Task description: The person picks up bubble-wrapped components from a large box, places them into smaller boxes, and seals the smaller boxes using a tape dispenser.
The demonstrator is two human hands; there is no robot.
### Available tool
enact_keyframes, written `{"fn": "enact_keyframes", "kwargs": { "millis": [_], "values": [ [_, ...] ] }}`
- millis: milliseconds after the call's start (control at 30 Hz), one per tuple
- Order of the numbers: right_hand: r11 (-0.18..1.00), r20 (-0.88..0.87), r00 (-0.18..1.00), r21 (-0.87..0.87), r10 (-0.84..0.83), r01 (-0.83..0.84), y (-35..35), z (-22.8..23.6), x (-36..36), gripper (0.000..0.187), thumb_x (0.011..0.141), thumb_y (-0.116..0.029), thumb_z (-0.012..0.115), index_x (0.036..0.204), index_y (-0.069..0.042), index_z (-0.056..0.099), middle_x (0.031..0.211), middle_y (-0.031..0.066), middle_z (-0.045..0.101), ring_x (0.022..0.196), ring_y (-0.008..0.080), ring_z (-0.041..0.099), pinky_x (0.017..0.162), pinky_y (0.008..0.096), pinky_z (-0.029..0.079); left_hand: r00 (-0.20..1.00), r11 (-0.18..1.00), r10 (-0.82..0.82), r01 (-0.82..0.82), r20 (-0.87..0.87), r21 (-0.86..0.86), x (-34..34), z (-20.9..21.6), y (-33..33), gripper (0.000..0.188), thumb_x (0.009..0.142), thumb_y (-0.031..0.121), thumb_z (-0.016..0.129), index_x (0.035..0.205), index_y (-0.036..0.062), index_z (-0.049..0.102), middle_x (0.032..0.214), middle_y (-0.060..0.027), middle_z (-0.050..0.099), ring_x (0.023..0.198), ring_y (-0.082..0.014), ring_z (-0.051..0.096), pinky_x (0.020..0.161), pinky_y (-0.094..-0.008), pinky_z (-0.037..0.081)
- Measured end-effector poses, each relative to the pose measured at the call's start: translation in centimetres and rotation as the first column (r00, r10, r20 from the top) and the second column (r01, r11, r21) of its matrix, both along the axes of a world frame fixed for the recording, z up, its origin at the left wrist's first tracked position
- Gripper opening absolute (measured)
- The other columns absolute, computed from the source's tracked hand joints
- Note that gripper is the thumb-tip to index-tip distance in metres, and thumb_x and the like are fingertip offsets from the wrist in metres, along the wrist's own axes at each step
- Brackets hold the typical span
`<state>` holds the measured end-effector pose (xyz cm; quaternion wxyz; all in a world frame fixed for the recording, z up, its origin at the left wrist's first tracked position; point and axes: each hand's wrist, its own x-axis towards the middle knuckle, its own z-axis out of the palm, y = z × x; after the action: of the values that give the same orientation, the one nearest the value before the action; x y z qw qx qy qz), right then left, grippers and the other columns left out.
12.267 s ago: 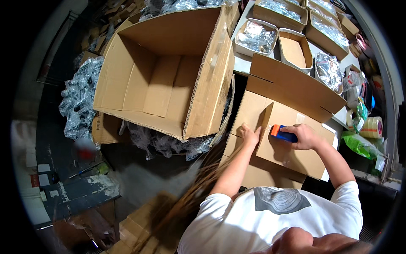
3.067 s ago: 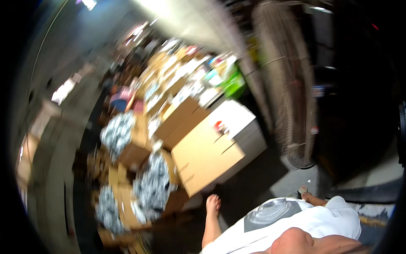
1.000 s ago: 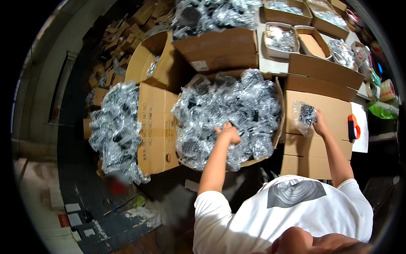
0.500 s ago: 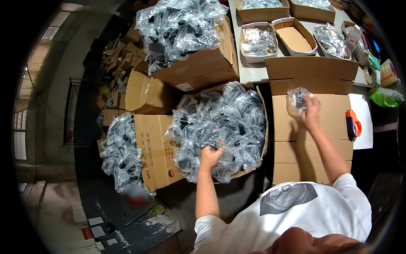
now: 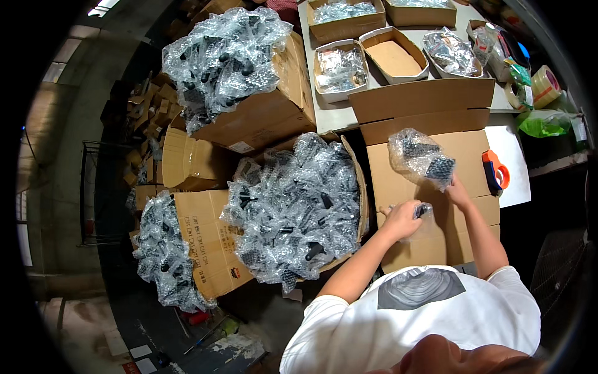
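Over the flattened cardboard on the bench, my left hand (image 5: 402, 221) is closed on a small bubble-wrapped black part (image 5: 423, 210). My right hand (image 5: 458, 192) grips the lower end of another bubble-wrapped part (image 5: 441, 168), whose dark ridged piece shows through the clear wrap. Its loose bubble wrap (image 5: 406, 144) spreads up and left across the cardboard sheet (image 5: 470, 146). To the left of my arms, an open carton (image 5: 364, 187) is heaped with bubble-wrapped black parts (image 5: 296, 199). What exactly the wrapped parts are cannot be made out.
An orange and blue tape dispenser (image 5: 495, 171) lies at the cardboard's right edge. Behind stand shallow boxes, including a bare-bottomed one (image 5: 392, 57). More wrapped parts fill a tall carton (image 5: 261, 115) at upper left. Tape rolls (image 5: 545, 86) sit at far right.
My left hand has left the heaped carton and come right, over the cardboard, with a wrapped part. My right hand has moved lower, and its wrapped item now stretches out longer. The view has shifted.
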<state>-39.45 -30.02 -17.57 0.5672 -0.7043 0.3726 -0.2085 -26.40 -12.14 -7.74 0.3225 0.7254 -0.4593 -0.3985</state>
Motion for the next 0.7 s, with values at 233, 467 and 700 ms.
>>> {"fn": "enact_keyframes", "kwargs": {
  "millis": [233, 467, 700],
  "values": [
    [0.641, 0.174, 0.925, 0.762, -0.338, 0.091, -4.5, 0.1, 1.8, 0.019, 0.092, -0.018, 0.052, 0.104, -0.003, 0.053, 0.099, 0.0092, 0.06, 0.092, 0.0216, 0.058, 0.079, 0.0372, 0.049, 0.944, 0.932, -0.095, -0.028, 0.317, 0.361, -0.9, -4.4, -4.5, 0.034, 0.078, 0.028, 0.061, 0.104, 0.0059, 0.059, 0.095, -0.0129, 0.066, 0.096, -0.0318, 0.061, 0.09, -0.0592, 0.033],
    [0.125, -0.087, 0.87, 0.978, -0.485, 0.168, -1.7, -0.7, 5.9, 0.032, 0.093, -0.032, 0.051, 0.11, -0.004, 0.049, 0.095, 0.0117, 0.055, 0.085, 0.0267, 0.055, 0.072, 0.0393, 0.051, 0.495, 0.889, -0.455, 0.201, 0.74, 0.412, -3.2, -9.9, -7.9, 0.054, 0.078, 0.044, 0.059, 0.116, 0.0057, 0.057, 0.124, -0.0159, 0.054, 0.123, -0.0316, 0.042, 0.107, -0.0562, 0.011],
    [0.949, -0.082, 0.947, 0.017, -0.312, 0.314, -3.0, -2.0, 1.0, 0.045, 0.085, -0.026, 0.063, 0.121, -0.007, 0.045, 0.111, 0.0158, 0.05, 0.105, 0.0275, 0.049, 0.085, 0.0359, 0.044, 0.881, 0.993, 0.076, -0.11, 0.467, 0.045, -3.9, -4.0, -1.8, 0.061, 0.074, 0.025, 0.069, 0.128, 0.0092, 0.045, 0.134, -0.0215, 0.037, 0.129, -0.0387, 0.029, 0.103, -0.0546, 0.027]
  ]
}}
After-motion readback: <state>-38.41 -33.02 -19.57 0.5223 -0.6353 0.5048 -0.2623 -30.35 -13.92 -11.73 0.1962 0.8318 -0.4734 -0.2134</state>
